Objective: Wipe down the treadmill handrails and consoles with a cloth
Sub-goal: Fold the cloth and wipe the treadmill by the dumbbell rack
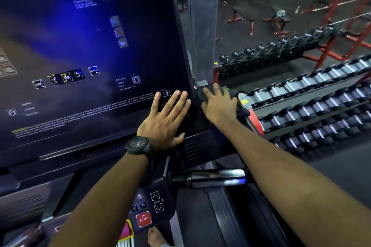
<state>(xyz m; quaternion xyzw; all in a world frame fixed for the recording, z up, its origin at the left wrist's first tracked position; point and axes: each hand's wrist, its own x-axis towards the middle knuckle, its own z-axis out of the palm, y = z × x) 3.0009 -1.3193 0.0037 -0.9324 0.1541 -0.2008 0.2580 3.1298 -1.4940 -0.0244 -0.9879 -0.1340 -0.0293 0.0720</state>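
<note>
Under the right hand [219, 106], a dark, crumpled cloth [239, 104].

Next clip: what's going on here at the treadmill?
A person is wiping down the treadmill console. The right hand presses a dark cloth against the console's lower right edge. The left hand, with a watch on its wrist, lies flat on the screen's bottom right corner. The handrail below is untouched, and dumbbell racks stand to the right.
</note>
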